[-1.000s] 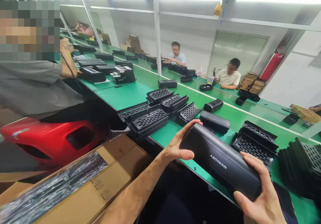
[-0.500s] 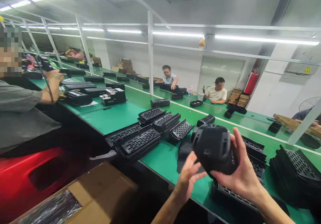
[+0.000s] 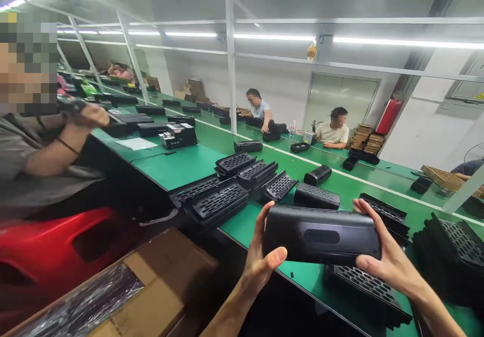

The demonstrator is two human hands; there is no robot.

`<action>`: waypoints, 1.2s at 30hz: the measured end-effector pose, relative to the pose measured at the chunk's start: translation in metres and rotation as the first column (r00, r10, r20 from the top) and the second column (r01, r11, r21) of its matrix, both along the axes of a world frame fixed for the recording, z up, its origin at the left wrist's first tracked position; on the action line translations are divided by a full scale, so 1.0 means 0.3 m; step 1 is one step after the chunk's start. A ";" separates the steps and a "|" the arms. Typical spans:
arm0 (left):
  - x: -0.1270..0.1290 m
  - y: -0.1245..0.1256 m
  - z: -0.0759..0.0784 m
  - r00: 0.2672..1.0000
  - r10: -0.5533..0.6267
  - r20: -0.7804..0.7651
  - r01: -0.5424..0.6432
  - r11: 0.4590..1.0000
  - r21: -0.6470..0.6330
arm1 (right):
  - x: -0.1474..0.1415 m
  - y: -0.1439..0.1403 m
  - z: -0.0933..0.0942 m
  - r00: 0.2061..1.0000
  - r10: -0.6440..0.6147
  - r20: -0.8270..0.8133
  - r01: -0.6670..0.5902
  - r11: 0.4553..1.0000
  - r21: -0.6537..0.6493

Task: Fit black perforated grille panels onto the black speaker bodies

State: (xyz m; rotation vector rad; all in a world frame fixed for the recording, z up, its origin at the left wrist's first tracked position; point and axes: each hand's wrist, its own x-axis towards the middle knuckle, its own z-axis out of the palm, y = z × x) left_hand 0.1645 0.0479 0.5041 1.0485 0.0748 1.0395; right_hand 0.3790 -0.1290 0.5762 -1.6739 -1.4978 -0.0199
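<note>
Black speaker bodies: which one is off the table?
The black speaker body held level between the left hand and right hand; the others lie on the green table.

The speaker (image 3: 321,236) is plain matte black. The grilles (image 3: 223,203) are black too, patterned with rows of slots. The bench (image 3: 181,165) is bright green with a white stripe; the stool (image 3: 56,246) glossy red.

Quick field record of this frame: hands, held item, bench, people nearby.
left hand: left hand clasps the left end of the black speaker
right hand: right hand clasps its right end
speaker pose: level, above the near edge of the green bench
on bench: stacks of black grille panels; another speaker
below bench: cardboard box
people: one person at left; two seated across the bench
</note>
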 end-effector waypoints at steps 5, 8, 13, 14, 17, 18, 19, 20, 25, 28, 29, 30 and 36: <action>0.026 0.009 -0.012 0.998 -0.047 -0.053 0.049 0.998 0.037 | -0.011 -0.057 -0.076 0.972 0.005 -0.234 -0.016 0.999 -0.044; 0.044 0.002 -0.014 0.996 -0.075 -0.051 0.079 0.995 0.067 | -0.035 -0.079 -0.087 0.972 -0.076 -0.222 0.082 0.997 0.016; 0.062 -0.020 -0.025 0.996 -0.062 -0.061 0.065 0.997 0.048 | -0.025 -0.103 -0.102 0.969 -0.112 -0.222 0.126 0.991 0.050; 0.064 -0.022 -0.027 0.995 -0.067 -0.076 0.070 0.997 0.038 | -0.022 -0.106 -0.103 0.965 -0.112 -0.237 0.123 0.992 0.033; 0.072 -0.019 -0.032 0.984 -0.150 -0.100 0.151 0.989 0.004 | -0.017 -0.111 -0.108 0.944 -0.120 -0.307 0.114 0.993 -0.036; 0.075 -0.015 -0.032 0.978 -0.185 -0.094 0.184 0.983 -0.012 | -0.017 -0.114 -0.112 0.936 -0.124 -0.329 0.113 0.992 -0.052; 0.078 -0.012 -0.030 0.975 -0.209 -0.079 0.208 0.978 -0.028 | -0.018 -0.117 -0.116 0.931 -0.120 -0.345 0.106 0.993 -0.059; 0.080 -0.008 -0.028 0.972 -0.226 -0.064 0.224 0.974 -0.038 | -0.020 -0.120 -0.120 0.929 -0.109 -0.354 0.094 0.994 -0.060; 0.079 -0.001 -0.015 0.972 -0.231 -0.045 0.230 0.973 -0.010 | -0.032 -0.142 -0.131 0.940 -0.057 -0.337 0.052 0.998 -0.023; 0.073 0.003 -0.019 0.966 -0.254 -0.054 0.255 0.967 0.009 | -0.041 -0.150 -0.124 0.936 -0.096 -0.339 0.094 0.995 -0.022; 0.072 0.005 -0.021 0.964 -0.257 -0.062 0.259 0.966 0.014 | -0.043 -0.151 -0.122 0.934 -0.110 -0.339 0.111 0.994 -0.017; 0.070 0.006 -0.024 0.964 -0.256 -0.073 0.258 0.966 0.017 | -0.045 -0.152 -0.122 0.933 -0.120 -0.340 0.123 0.992 -0.012; 0.076 0.005 -0.030 0.972 -0.217 -0.092 0.222 0.974 0.053 | -0.057 -0.156 -0.131 0.926 -0.126 -0.357 0.127 0.992 -0.021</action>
